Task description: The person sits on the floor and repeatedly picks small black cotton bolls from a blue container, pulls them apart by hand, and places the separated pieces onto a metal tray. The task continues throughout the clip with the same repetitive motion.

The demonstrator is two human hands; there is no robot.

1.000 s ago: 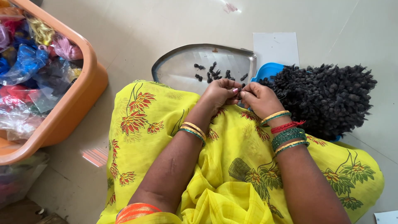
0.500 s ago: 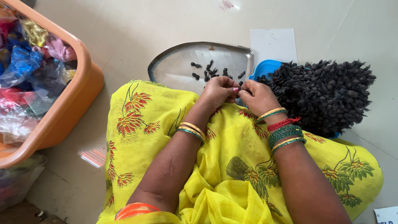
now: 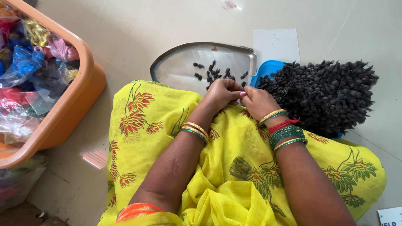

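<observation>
My left hand (image 3: 222, 93) and my right hand (image 3: 258, 100) meet fingertip to fingertip over my lap, pinched together on something small and dark that the fingers mostly hide. Both wrists wear bangles. Just beyond the hands lies a steel tray (image 3: 180, 67) with several small black pieces (image 3: 214, 73) scattered on it. To the right, a big heap of black knotted tufts (image 3: 331, 94) spills over a blue lid (image 3: 268, 69). Yellow flowered cloth (image 3: 167, 125) covers my lap.
An orange plastic tub (image 3: 79, 96) stands at the left, stuffed with coloured threads and plastic bags (image 3: 25, 71). A white sheet of paper (image 3: 276, 44) lies on the pale tiled floor behind the tray. A card corner (image 3: 391, 217) shows at bottom right.
The hands stay pressed together in the same spot with only slight finger movement. The view has shifted a little.
</observation>
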